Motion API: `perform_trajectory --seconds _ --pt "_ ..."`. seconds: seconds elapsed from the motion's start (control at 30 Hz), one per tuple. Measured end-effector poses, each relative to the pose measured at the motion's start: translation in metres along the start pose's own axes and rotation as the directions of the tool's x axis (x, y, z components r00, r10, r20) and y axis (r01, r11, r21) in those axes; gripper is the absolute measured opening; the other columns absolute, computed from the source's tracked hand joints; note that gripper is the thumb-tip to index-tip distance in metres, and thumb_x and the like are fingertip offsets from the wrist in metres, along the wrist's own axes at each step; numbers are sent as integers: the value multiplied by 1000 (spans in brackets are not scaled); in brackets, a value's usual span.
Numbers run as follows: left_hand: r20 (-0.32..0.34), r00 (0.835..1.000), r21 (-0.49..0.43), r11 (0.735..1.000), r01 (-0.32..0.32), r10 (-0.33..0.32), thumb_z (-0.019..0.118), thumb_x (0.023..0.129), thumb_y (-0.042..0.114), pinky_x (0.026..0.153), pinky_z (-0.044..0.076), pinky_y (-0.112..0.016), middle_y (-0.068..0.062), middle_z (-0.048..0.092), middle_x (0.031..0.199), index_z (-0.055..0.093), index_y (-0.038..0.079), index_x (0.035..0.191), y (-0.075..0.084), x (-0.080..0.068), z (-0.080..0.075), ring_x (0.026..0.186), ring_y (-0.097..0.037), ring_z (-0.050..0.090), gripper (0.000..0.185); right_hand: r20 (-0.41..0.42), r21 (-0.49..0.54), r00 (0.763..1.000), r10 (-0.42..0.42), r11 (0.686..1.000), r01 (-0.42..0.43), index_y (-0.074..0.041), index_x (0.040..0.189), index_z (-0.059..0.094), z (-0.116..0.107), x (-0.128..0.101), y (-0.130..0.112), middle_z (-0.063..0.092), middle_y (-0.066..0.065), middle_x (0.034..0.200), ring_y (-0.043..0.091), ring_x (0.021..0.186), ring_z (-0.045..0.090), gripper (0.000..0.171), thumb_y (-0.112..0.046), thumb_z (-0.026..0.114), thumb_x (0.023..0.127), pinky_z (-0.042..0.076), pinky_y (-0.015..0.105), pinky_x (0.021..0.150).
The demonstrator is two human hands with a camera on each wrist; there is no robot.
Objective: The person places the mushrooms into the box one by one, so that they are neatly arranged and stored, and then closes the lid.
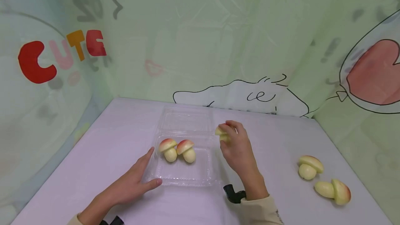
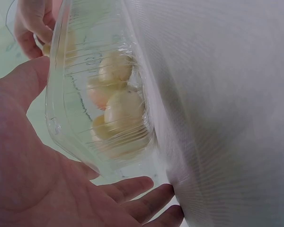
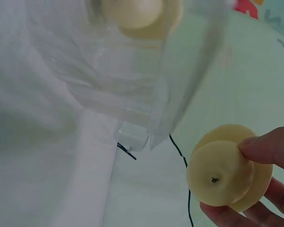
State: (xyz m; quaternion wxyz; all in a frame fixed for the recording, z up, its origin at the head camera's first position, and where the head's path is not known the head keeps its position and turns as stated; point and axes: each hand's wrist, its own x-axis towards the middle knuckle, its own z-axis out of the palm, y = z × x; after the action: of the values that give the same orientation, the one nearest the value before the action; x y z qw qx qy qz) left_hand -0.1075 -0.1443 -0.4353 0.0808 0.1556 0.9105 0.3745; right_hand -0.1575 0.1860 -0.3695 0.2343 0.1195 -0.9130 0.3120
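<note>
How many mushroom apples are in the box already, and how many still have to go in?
Two mushroom pieces already sit in the clear box. The right hand pinches a third piece beside the box, while the left hand rests against its near corner. Two more pieces wait on the table to the right.

Bright soft light, blurry wrist views

I can read only the word "CUTE" (image 1: 60,56), in red, pink and orange letters, on the backdrop (image 1: 218,27) beyond the table's left edge.
</note>
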Motion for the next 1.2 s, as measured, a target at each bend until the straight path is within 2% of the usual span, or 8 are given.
perform_trajectory --seconds 0.37,0.63,1.2 --pt "-5 1000 -7 1000 -15 15 67 95 59 121 26 -63 -20 23 170 9 13 168 1 0 -1 156 -41 24 103 8 9 984 -175 984 175 -2 121 71 21 -4 -5 60 20 131 43 121 60 47 17 74 78 57 51 94" --pt "0 1000 -14 1000 -8 8 66 94 61 121 26 -63 -18 22 170 9 14 168 1 -1 -1 157 -40 24 104 101 14 971 -218 976 218 -4 121 72 32 -8 -6 59 17 131 38 120 61 47 15 77 79 58 44 93" --pt "-13 1000 1 1000 -17 17 65 95 61 121 27 -64 -19 24 169 9 15 168 1 -2 -1 156 -42 26 103 199 -4 942 -271 961 277 -1 120 71 52 -11 0 60 18 131 40 124 57 46 17 72 78 53 49 102"
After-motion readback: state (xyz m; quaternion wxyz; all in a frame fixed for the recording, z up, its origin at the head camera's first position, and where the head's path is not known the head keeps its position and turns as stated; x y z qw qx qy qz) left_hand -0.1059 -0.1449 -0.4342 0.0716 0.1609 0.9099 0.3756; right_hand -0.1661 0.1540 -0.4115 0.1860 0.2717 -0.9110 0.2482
